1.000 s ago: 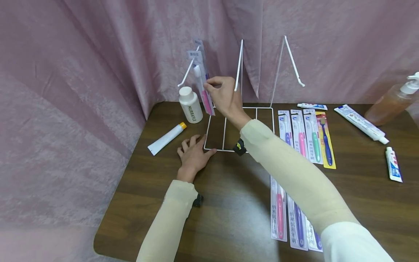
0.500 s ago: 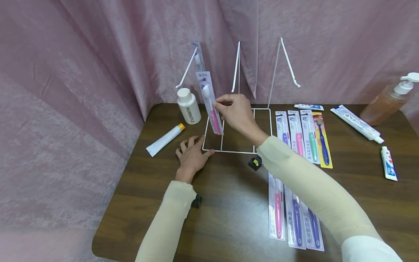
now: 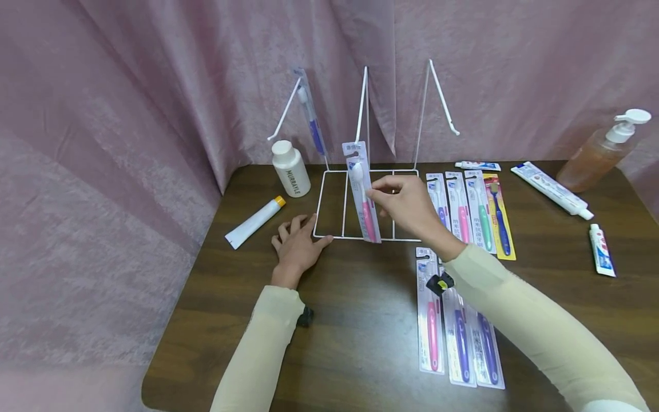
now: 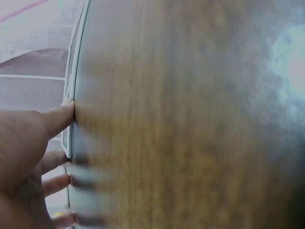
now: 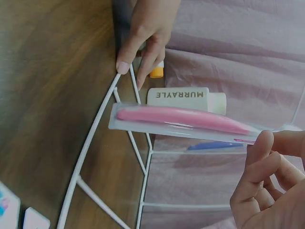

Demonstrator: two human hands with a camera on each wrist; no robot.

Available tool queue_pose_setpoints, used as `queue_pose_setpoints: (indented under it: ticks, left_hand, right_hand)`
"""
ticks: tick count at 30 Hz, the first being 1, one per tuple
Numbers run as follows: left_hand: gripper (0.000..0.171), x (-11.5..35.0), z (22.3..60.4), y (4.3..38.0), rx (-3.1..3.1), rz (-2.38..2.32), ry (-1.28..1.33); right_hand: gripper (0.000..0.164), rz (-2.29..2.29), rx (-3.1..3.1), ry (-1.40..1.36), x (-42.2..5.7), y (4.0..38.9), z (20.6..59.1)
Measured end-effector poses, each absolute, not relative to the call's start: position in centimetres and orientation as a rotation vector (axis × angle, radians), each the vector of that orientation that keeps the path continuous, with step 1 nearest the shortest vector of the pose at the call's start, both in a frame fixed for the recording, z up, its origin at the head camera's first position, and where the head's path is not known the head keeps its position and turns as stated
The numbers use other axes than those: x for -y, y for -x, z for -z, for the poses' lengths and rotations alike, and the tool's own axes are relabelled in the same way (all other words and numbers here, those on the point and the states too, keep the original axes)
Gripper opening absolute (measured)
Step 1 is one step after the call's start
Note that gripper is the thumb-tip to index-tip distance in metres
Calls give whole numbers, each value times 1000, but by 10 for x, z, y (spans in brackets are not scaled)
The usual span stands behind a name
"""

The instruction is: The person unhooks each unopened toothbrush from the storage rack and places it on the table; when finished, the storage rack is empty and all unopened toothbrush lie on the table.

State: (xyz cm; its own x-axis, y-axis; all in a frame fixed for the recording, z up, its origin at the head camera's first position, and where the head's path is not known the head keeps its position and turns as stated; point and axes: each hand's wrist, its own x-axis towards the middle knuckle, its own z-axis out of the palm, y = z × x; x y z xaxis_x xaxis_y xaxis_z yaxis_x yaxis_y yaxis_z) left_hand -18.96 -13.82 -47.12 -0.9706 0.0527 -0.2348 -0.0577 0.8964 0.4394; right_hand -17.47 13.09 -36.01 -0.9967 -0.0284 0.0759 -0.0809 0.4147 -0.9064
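Observation:
My right hand (image 3: 407, 205) pinches the edge of a packaged pink toothbrush (image 3: 366, 214) between thumb and fingers. The pack stands nearly upright, its top close to the tip of the middle hook (image 3: 361, 103) of a white wire rack (image 3: 407, 240). In the right wrist view its pink handle (image 5: 181, 117) points away from the fingers. With fingers spread, my left hand (image 3: 298, 249) rests at the rack's front left corner; its thumb (image 4: 61, 118) touches the wire in the left wrist view. A packaged purple toothbrush (image 3: 315, 133) hangs on the left hook (image 3: 284, 110).
Left of the rack are a white bottle (image 3: 293, 174) and a white tube with a yellow cap (image 3: 252, 224). Several packaged toothbrushes (image 3: 458, 320) lie to the right in two rows. Toothpaste tubes (image 3: 553, 190) and a pump bottle (image 3: 587, 163) sit farther right.
My right hand has brought the pink toothbrush away from the left hook, down and to the right, in front of the middle hook. The left hand has stayed at the rack's corner.

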Motion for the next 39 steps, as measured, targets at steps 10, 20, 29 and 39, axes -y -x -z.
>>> queue_pose_setpoints:
  ticks: [10, 20, 29, 39]
  left_hand:
    - [85, 137, 469, 189, -2818, -671, -2]
    - [82, 134, 462, 184, -2854, -628, -16]
    - [83, 135, 465, 187, -2847, -652, -14]
    - [84, 131, 462, 183, -2849, -620, 4]
  right_hand:
    - [26, -1736, 2682, 51, -180, 141, 360]
    - [34, -1672, 2748, 189, -233, 104, 368]
    - [43, -1575, 2882, 331, -276, 61, 379]
    - [42, -1541, 2890, 408, -307, 32, 394]
